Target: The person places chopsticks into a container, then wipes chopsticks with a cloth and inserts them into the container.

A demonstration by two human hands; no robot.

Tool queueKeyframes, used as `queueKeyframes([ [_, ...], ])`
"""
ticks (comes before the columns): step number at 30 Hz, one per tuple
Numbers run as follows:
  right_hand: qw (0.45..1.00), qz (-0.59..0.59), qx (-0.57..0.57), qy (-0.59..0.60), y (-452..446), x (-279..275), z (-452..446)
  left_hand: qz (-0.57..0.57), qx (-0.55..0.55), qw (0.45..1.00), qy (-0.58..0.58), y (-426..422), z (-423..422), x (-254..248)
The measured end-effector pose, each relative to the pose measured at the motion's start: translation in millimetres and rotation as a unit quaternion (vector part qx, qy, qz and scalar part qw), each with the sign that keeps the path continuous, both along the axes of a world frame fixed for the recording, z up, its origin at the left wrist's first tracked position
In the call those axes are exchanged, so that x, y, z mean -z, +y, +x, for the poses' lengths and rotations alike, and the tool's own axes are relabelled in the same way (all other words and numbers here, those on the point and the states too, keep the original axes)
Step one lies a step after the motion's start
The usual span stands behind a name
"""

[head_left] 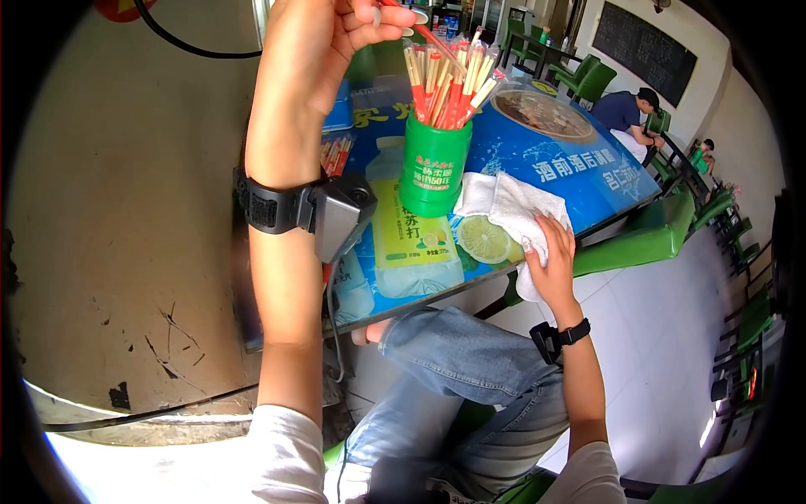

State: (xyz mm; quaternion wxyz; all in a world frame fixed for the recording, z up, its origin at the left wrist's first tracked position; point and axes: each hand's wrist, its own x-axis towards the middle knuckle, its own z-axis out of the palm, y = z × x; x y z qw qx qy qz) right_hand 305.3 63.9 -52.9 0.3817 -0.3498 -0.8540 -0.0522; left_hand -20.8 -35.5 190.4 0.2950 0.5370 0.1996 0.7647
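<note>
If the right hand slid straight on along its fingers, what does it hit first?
The right hand would meet the rest of the white cloth it touches. Past that, the printed tabletop looks free; the green holder seems off to the left, though depth is hard to judge.

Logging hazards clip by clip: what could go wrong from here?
The green cup is crowded with wrapped chopsticks; the red packet in the left hand might snag others. The white cloth under the right hand lies right by the cup, so wiping could nudge it. Cloth also hangs past the blue table's edge and might slip.
</note>
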Motion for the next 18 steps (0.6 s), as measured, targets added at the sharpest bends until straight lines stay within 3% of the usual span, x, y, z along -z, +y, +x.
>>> queueKeyframes([
  [4, 1.000, -0.003, 0.003, 0.001, -0.7, -0.2, 0.0, 0.007, 0.011, 1.000, -0.024, -14.3, 15.4, -3.1],
  [5, 1.000, -0.002, 0.003, 0.000, -0.6, -0.2, 0.5, 0.059, 0.025, 0.998, 0.025, -10.2, 9.3, -0.4],
  [8, 1.000, -0.001, 0.000, -0.001, -0.6, -0.2, 0.8, 0.035, -0.001, 0.999, 0.014, -15.4, 22.3, -3.4],
  [12, 1.000, -0.008, -0.002, 0.000, -2.0, -2.2, 0.7, -0.017, -0.037, 0.993, 0.115, 2.1, 33.4, 0.6],
  [13, 1.000, -0.011, -0.002, 0.000, -2.3, -2.5, 0.6, -0.084, -0.112, 0.976, 0.166, -0.2, 39.5, 1.5],
  [14, 1.000, -0.012, -0.001, 0.000, -2.5, -2.5, 0.5, -0.009, -0.172, 0.965, 0.196, 23.4, 35.8, 11.9],
  [16, 1.000, -0.015, -0.001, 0.000, -2.6, -2.3, 0.7, -0.003, -0.230, 0.929, 0.290, 53.0, 25.7, 31.5],
  [18, 1.000, -0.016, -0.004, 0.000, -3.0, -3.1, 0.8, -0.075, -0.302, 0.896, 0.317, 62.2, 35.9, 40.9],
])
